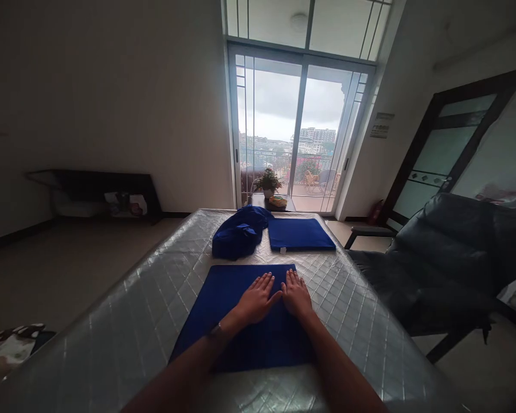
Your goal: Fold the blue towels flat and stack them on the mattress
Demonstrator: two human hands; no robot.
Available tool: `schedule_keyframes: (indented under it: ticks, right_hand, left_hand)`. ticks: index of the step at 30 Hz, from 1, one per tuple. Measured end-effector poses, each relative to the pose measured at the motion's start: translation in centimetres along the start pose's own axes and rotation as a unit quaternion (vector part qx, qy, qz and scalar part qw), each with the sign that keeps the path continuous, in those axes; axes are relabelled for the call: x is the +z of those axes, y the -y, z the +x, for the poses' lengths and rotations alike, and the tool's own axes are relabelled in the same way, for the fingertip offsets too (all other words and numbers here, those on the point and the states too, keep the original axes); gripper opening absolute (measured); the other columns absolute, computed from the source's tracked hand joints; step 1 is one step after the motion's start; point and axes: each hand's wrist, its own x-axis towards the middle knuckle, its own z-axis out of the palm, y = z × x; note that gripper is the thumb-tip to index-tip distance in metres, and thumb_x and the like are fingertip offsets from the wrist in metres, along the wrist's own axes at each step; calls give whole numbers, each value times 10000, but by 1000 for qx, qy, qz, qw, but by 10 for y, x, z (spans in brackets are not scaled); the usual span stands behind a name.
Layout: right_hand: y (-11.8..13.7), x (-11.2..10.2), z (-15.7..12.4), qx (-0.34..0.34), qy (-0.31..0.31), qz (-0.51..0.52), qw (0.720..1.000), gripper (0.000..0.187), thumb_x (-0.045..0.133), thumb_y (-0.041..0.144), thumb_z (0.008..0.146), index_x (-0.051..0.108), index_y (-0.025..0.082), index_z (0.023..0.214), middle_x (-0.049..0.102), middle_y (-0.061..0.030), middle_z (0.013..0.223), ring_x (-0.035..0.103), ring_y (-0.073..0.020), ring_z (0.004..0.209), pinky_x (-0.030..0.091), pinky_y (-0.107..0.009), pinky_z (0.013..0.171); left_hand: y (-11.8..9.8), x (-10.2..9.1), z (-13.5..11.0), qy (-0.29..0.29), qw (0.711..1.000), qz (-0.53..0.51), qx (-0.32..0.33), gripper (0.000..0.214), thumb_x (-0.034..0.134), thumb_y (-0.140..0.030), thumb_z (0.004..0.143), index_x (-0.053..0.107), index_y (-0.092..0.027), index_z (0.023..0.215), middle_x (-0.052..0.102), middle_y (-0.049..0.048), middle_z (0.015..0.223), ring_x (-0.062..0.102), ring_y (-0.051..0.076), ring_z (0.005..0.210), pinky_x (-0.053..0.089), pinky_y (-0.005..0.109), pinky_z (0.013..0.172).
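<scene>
A blue cloth (236, 287), folded into a flat rectangle, lies in front of me. My left hand (257, 298) rests flat on its upper middle, fingers stretched forward. Close beside it, my right hand (296, 293) lies flat near the cloth's right edge, fingers also out straight. Neither hand grips anything. Beyond the cloth, to the right, is a neatly folded blue cloth (301, 234) with a small white tag on its near edge. To its left sits a loose, crumpled heap of blue cloth (239, 232).
Everything lies on a table with a silvery quilted cover (124, 321). A dark armchair (438, 264) stands close on the right. Past the far end, a potted plant (268, 182) stands on a small table before a sliding glass door (270, 103). A low dark shelf (107, 192) is against the left wall.
</scene>
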Motion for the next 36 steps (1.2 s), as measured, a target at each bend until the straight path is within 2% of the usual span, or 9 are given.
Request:
schedule_keyframes:
  ticks: [2, 4, 7, 12, 15, 18, 23, 30, 36]
  right_hand:
    - [0, 0, 0, -6, -1, -2, 1000, 596, 205, 347, 992, 278, 47, 1502, 232, -110, 1578, 154, -195, 1470, 122, -367, 1179]
    - [0, 0, 0, -4, -4, -1, 1000, 597, 203, 348, 991, 276, 48, 1502, 237, -105, 1577, 159, -193, 1469, 124, -364, 1180]
    - [0, 1, 1, 3, -7, -3, 1000, 599, 198, 355, 992, 269, 57, 1507, 231, -101, 1578, 162, -190, 1468, 127, -366, 1181]
    - [-1, 4, 2, 3, -7, -5, 1000, 593, 211, 345, 990, 280, 55, 1503, 235, -95, 1576, 175, -197, 1465, 130, -366, 1181]
    - [0, 3, 1, 0, -9, -3, 1000, 590, 212, 341, 991, 289, 50, 1498, 246, -98, 1572, 188, -206, 1462, 145, -372, 1180]
    - [4, -3, -2, -4, -37, -15, 999, 575, 223, 317, 989, 317, 43, 1485, 281, -117, 1558, 206, -215, 1457, 146, -386, 1180]
    - [16, -19, -13, -100, -95, -66, 988, 530, 258, 219, 971, 385, 38, 1453, 334, -145, 1529, 207, -200, 1457, 49, -385, 1199]
    - [3, -10, -39, -11, -13, -28, 999, 596, 223, 364, 996, 306, 41, 1490, 267, -117, 1562, 191, -223, 1461, 150, -385, 1184]
    - [-2, -4, -41, -2, 13, -10, 1000, 606, 214, 379, 998, 252, 63, 1513, 204, -89, 1582, 147, -205, 1471, 123, -368, 1188]
  left_hand:
    - [-6, 9, 5, 17, 1000, -14, -20, 757, 158, -620, 945, 351, -132, 1490, 279, 133, 1573, 210, 234, 1476, 211, 424, 1219]
    - [2, 8, 5, 23, 999, -10, -44, 768, 154, -632, 939, 334, -136, 1497, 267, 129, 1578, 198, 230, 1479, 187, 423, 1222]
    - [35, -4, -11, 32, 995, 11, -89, 776, 171, -647, 933, 311, -140, 1504, 242, 118, 1588, 184, 228, 1484, 158, 414, 1218]
    - [108, -29, -55, 34, 972, 59, -224, 792, 167, -648, 937, 274, -109, 1507, 185, 141, 1594, 155, 235, 1489, 165, 407, 1191]
    - [128, -36, -70, 21, 965, 63, -255, 817, 136, -663, 931, 251, -99, 1511, 172, 145, 1596, 169, 223, 1486, 195, 371, 1175]
    - [127, -39, -72, 20, 964, 64, -258, 821, 139, -668, 928, 251, -99, 1510, 178, 145, 1596, 192, 219, 1480, 223, 353, 1162]
    - [117, -41, -69, 20, 964, 67, -256, 804, 152, -642, 940, 253, -78, 1504, 157, 158, 1598, 172, 215, 1485, 213, 350, 1161]
    - [124, -36, -70, 19, 965, 61, -256, 824, 150, -652, 936, 249, -61, 1502, 181, 160, 1594, 180, 220, 1484, 178, 370, 1178]
    - [115, -40, -71, -22, 965, 91, -246, 783, 156, -602, 960, 260, -46, 1500, 196, 159, 1592, 177, 226, 1484, 163, 395, 1198]
